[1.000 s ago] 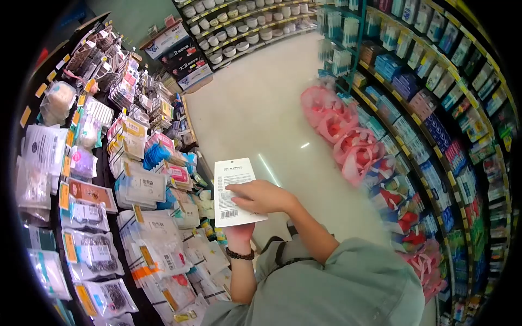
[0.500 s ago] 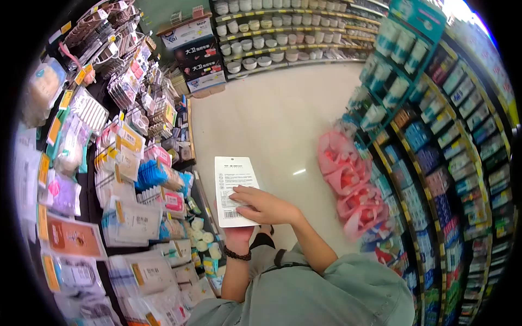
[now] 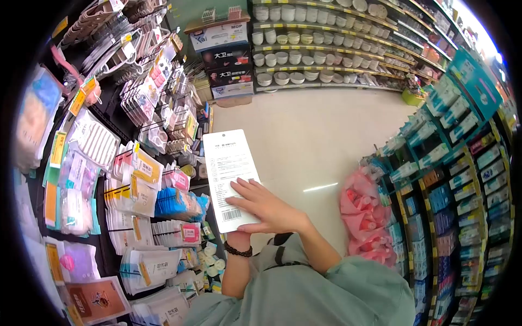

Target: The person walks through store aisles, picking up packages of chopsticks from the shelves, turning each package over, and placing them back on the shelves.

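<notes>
A white hang-hole packaging card (image 3: pixel 234 157) with printed text and a barcode is in front of me, tilted a little to the left. My left hand (image 3: pixel 238 238), below a dark beaded bracelet, holds the card from behind at its lower end; most of its fingers are hidden by it. Across the card's lower right part lies my right hand (image 3: pixel 269 207), fingers stretched and apart, the thumb near the bottom edge. Whatever is on the card's other side cannot be seen.
Hooks with packaged goods (image 3: pixel 133 228) crowd my left side. Stacked mop boxes (image 3: pixel 225 60) stand ahead beside shelves of bowls (image 3: pixel 296 57). To the right are a pink plastic bag (image 3: pixel 367 217), a teal display rack (image 3: pixel 448 114) and packed shelves (image 3: pixel 451 217). Pale floor (image 3: pixel 288 136) runs between.
The view has turned and shifted, so the shelves appear moved. The card sits higher and slightly left in view. My right hand still rests on it, its thumb now showing at the lower edge.
</notes>
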A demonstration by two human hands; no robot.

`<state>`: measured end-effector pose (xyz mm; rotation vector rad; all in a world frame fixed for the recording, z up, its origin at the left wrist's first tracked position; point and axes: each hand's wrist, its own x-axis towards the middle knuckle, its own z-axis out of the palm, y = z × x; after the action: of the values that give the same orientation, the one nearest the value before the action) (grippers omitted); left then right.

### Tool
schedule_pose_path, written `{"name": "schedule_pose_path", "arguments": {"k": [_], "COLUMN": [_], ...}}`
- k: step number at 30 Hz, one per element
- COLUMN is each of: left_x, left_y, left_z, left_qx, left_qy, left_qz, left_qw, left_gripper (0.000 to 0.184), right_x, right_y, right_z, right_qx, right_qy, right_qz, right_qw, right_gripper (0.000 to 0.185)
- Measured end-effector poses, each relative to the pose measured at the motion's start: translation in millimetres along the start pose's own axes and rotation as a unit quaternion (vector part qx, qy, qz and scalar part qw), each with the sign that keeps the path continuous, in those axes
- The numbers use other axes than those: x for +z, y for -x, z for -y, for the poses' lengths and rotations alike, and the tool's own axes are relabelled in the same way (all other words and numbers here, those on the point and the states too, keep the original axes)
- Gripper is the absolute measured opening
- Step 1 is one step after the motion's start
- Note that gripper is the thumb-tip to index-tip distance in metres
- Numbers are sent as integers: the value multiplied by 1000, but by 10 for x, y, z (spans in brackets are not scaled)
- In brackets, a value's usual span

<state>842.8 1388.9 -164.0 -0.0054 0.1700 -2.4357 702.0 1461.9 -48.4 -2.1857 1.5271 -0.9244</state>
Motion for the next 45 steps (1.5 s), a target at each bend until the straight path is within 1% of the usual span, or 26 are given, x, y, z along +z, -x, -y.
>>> {"name": "schedule_pose_path", "arguments": {"k": [5,11,14,16,18,20,21,24,25,28,29,32,33,36,37,39,41,42,45], "left_x": [-53,166,445,565,643,736,793,1033,918,798,783,634,645,739,817,1012,1211,1358,1736], "left_y": [-625,-1870,-2580,-3024,-3407,-3767,-3944,-4511,-4668,-5218,-5393,-5995,-6226,-6996,-7292,-7853,-8390,-8598,-9161], "left_z": [-498,-1104,-1370,-1513,-1587,-1620,-1625,-1546,-1640,-1786,-1823,-2067,-2154,-2424,-2515,-2683,-2857,-2917,-3052], "left_qx": [48,109,145,166,188,211,224,252,231,191,173,154,160,204,228,262,303,306,314], "left_qy": [-47,-142,-206,-255,-301,-331,-344,-362,-361,-398,-376,-420,-421,-479,-480,-508,-530,-534,-556], "left_qz": [6,2,-4,-12,-28,-54,-78,-192,-185,-158,-152,-107,-101,-68,-63,-61,-69,-61,-57], "left_qw": [998,984,968,953,934,918,909,877,884,883,897,888,887,851,845,818,789,786,767], "left_gripper": [63,59,57,55,54,53,52,44,43,42,39,42,46,53,59,64,71,71,74], "right_x": [-61,-151,-232,-392,-524,-644,-698,-843,-892,-1085,-1171,-1361,-1402,-1521,-1605,-1858,-2052,-2098,-2250], "right_y": [-778,-1846,-2447,-2765,-2987,-3153,-3239,-3414,-3484,-3669,-3756,-4090,-4243,-4751,-4953,-5399,-5814,-5999,-6460], "right_z": [-598,-1527,-1853,-2052,-2327,-2605,-2741,-3149,-3294,-3739,-3876,-4341,-4502,-4954,-5097,-5367,-5707,-5870,-6342], "right_qx": [-53,-80,-21,-30,-44,-39,-35,2,13,54,65,69,64,79,115,183,183,184,156], "right_qy": [12,-6,5,25,25,-1,-15,-10,-22,-48,-51,-62,-68,-58,-53,-34,-26,-31,-127], "right_qz": [38,47,19,6,-3,-9,-15,-11,-16,-24,-24,-39,-46,-77,-40,37,18,7,-72], "right_qw": [998,996,1000,999,999,999,999,1000,1000,997,996,995,995,992,991,982,983,982,977], "right_gripper": [80,82,80,77,75,73,72,65,64,59,58,56,56,57,58,59,59,59,57]}}
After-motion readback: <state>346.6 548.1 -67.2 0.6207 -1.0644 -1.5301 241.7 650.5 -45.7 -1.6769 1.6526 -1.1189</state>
